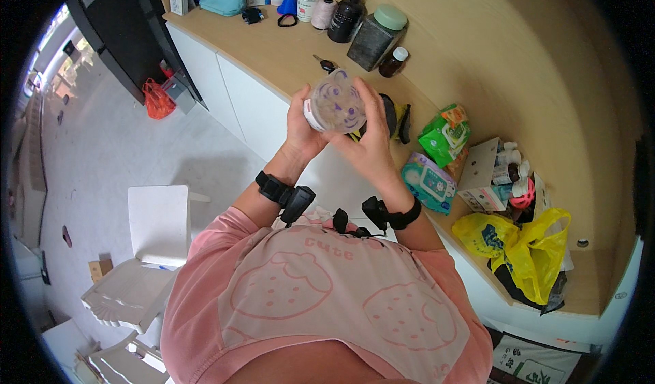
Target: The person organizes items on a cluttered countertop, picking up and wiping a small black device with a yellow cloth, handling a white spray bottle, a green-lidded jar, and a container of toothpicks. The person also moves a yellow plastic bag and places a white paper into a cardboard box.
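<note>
In front of my chest, both hands hold a clear plastic container (337, 102) with a purple animal face printed on it. A white label shows at its left side. My left hand (302, 125) supports it from the left and below. My right hand (367, 133) wraps the right side, fingers reaching up along its edge. Behind the container lies a key (326, 65) on the wooden counter (256, 41). Partly hidden beyond my right hand is a black and yellow item (396, 117). What the container holds cannot be made out.
Along the counter's back stand a square jar with green lid (376, 38), a brown bottle (393, 62), a black bottle (346, 20) and a thread cone (324, 13). Wipes packs (444, 136), a box of bottles (481, 174) and a yellow plastic bag (535, 261) lie right. White chairs (157, 225) stand left.
</note>
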Demonstrator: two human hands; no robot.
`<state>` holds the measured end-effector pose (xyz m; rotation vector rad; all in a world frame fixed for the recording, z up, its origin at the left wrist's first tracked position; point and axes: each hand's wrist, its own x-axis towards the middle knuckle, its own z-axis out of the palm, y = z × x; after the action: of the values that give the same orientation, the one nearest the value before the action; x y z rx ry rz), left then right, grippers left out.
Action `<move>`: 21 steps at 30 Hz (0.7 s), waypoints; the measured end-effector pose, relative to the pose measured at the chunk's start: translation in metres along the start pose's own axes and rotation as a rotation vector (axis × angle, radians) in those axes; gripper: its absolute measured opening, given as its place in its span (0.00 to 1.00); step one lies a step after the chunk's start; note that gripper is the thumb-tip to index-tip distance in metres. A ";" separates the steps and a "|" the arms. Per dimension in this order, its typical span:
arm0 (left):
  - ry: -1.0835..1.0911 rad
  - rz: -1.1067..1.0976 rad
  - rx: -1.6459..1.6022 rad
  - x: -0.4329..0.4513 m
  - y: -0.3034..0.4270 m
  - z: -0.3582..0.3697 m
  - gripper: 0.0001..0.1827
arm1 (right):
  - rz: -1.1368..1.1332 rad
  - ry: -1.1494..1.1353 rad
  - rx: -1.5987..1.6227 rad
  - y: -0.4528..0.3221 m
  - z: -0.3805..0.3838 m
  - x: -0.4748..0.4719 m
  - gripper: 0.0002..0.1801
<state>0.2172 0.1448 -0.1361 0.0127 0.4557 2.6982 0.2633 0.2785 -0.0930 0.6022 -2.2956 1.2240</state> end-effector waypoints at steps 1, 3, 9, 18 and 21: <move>0.013 -0.025 0.001 0.001 0.000 0.000 0.33 | 0.017 0.015 0.024 0.001 -0.001 0.001 0.48; 0.021 -0.065 0.002 0.003 0.001 -0.003 0.33 | 0.056 -0.006 0.133 0.004 -0.003 0.002 0.44; -0.096 -0.095 -0.115 0.003 0.008 -0.014 0.32 | 0.223 -0.041 0.576 0.001 -0.012 0.007 0.39; -0.136 -0.162 -0.191 0.002 0.007 -0.018 0.33 | 0.320 0.131 0.426 -0.006 -0.024 0.017 0.31; -0.175 -0.143 -0.241 0.004 0.007 -0.023 0.34 | 0.288 0.167 0.435 -0.005 -0.019 0.017 0.21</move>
<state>0.2091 0.1337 -0.1556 0.1416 0.0751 2.5651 0.2558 0.2892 -0.0707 0.2982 -2.0338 1.8619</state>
